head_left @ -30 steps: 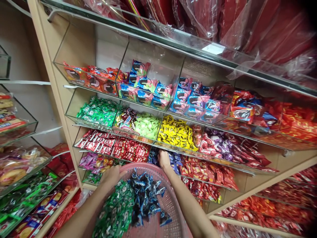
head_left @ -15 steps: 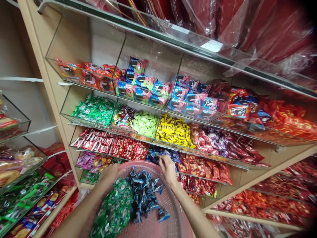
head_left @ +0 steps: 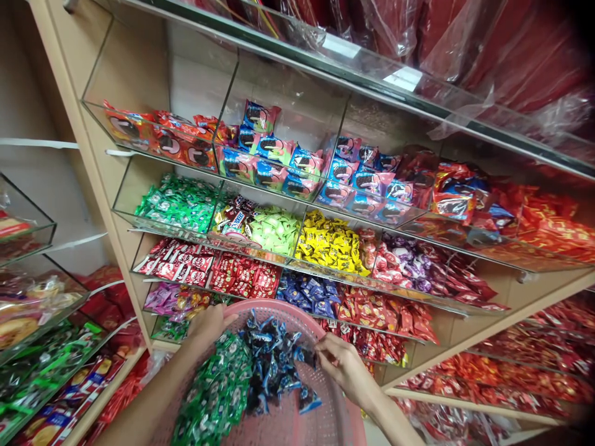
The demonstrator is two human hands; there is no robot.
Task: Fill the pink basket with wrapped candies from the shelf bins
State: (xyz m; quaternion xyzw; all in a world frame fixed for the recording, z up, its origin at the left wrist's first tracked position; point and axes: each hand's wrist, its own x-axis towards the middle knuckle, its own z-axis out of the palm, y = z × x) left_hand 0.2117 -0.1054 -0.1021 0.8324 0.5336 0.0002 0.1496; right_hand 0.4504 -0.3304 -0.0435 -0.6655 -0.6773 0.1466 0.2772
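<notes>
My left hand (head_left: 207, 325) is closed on the far left rim of a round pink plastic basket (head_left: 320, 390). On the basket's right side, my right hand (head_left: 341, 365) has its fingers curled at the rim; whether a sweet is between them is hidden. Inside the basket, green-wrapped candies (head_left: 216, 390) are heaped on the left. Dark candies in clear and blue twist wrappers (head_left: 272, 365) lie in the middle. Just beyond the rim, a shelf compartment holds blue-wrapped candies (head_left: 309, 292).
Clear-walled shelf bins hold yellow candies (head_left: 330, 244), green candies (head_left: 179, 201), red packets (head_left: 244, 275) and blue-pink cookie packs (head_left: 269, 164). A wooden side panel (head_left: 93, 179) stands at left. Glass bin fronts jut out above the basket.
My right hand has drawn back from the blue candy compartment to the basket's right rim, uncovering the blue candies. My left hand stays on the rim.
</notes>
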